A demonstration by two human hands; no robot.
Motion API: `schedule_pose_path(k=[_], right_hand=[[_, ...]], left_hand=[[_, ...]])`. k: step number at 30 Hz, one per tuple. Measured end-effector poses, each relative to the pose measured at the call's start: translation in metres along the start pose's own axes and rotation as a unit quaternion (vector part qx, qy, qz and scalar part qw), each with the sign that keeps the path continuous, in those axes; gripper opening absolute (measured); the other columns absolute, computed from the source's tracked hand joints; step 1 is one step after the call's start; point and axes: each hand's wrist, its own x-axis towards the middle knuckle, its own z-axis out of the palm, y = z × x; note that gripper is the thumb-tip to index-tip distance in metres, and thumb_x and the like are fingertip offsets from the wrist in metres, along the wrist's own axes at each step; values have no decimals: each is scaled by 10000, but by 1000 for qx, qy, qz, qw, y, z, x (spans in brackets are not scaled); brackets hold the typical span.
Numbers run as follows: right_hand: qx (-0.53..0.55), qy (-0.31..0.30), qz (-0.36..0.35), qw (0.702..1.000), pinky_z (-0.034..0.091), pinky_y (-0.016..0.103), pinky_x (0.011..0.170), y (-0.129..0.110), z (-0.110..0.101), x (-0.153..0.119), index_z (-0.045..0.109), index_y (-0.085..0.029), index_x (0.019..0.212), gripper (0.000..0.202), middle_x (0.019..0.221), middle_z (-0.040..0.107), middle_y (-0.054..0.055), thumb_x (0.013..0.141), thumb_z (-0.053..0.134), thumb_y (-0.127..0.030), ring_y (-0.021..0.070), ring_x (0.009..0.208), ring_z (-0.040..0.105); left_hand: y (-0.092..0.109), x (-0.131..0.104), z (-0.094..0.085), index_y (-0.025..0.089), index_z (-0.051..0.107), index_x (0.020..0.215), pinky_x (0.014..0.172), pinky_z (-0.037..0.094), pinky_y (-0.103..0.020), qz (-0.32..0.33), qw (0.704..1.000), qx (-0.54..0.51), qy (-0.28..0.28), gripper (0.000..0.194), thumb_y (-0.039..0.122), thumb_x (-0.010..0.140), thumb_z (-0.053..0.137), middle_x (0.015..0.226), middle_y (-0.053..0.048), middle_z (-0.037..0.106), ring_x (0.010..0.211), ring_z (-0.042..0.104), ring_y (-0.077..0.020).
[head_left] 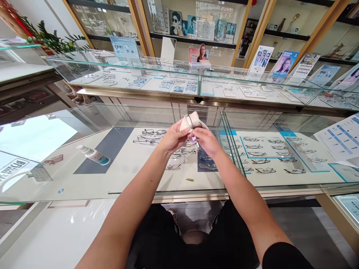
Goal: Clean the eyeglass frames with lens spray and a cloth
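Observation:
Both hands meet above the glass display case. My left hand [175, 137] pinches a cream cloth [188, 123] from the left side, thumb in front. On the right, my right hand [206, 140] has its fingers closed at the cloth's lower edge, on a pair of glasses [190, 120]. A dark curved rim of the glasses shows against the cloth; the rest is covered by cloth and fingers. Rows of glasses [150, 140] lie inside the case beneath the hands.
A white spray bottle [95, 155] lies at the left on the case. A small gold-green object [190, 179] is near the front edge. More glasses fill the right case [259, 161]. Another glass counter [196, 99] with upright cards runs behind.

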Motion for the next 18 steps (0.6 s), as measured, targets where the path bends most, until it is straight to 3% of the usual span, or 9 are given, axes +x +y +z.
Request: schedule_pose_path(k=[4,8,11,14,18], right_hand=[[-50,1,-17,999,469,341,858,4,2,1,813,-213,797,364,891,756,47,806,837,-576,186,869,593],[-82,-5,-13,997,470,346,852,5,6,0,807,-206,768,410,836,742,40,786,842,-614,182,839,593],[-87,-16,-12,996,485,362,882,2,8,-1,813,-210,761,430,827,740,40,769,851,-638,198,858,607],[-80,-11,-20,997,490,364,879,-3,6,-3,824,-223,782,417,866,739,40,785,837,-640,198,854,598],[-35,-13,-16,999,492,357,873,-7,-1,-3,832,-232,819,375,886,741,40,793,840,-606,196,852,608]], left_hand=[[-7,-1,3,159,685,965,545,440,-239,21,998,43,37,493,499,753,974,651,31,602,509,485,-81],[-14,1,5,182,634,811,484,402,-256,36,996,61,63,562,686,788,881,559,29,561,451,464,-98],[-14,2,4,193,594,742,461,357,-260,32,995,44,80,591,733,826,820,512,25,524,428,441,-106],[-8,1,4,174,638,776,529,435,-287,14,998,18,54,549,678,827,849,543,3,551,487,503,-133],[2,-2,7,135,715,977,640,490,-276,4,1000,-7,12,518,459,700,1009,726,-20,654,610,565,-122]])
